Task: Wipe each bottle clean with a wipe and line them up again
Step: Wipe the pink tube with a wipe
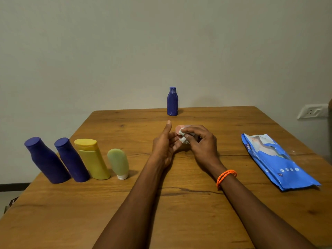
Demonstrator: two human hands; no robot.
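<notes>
Small pink bottle (180, 129) sits mid-tabletop (179, 203), mostly hidden between both hands, just in front of the lone blue bottle (172, 101) at the far edge. Left hand (164, 146) steadies it: fingers partly curled against its side, thumb straight up, so it looks like a loose hold rather than a firm one. Right hand (201, 141) has fingers clenched on a crumpled white wipe (183, 136), pressing it on the bottle.

Well left of the pink bottle: row of four, large blue bottle (47, 160), second blue bottle (71, 159), yellow bottle (92, 159), green tube (119, 163) standing on its white cap. Well right: blue wipes pack (276, 162).

Risks, judged: loose left hold plus a damp wipe could let the small bottle slip or tip; a hard rub could shove it back into the lone blue bottle. The cap-standing tube looks easy to topple if an arm swings left.

Writing: pack edge shows "mee"; small round icons lower down, unreadable. Bottles show no legible labels.
</notes>
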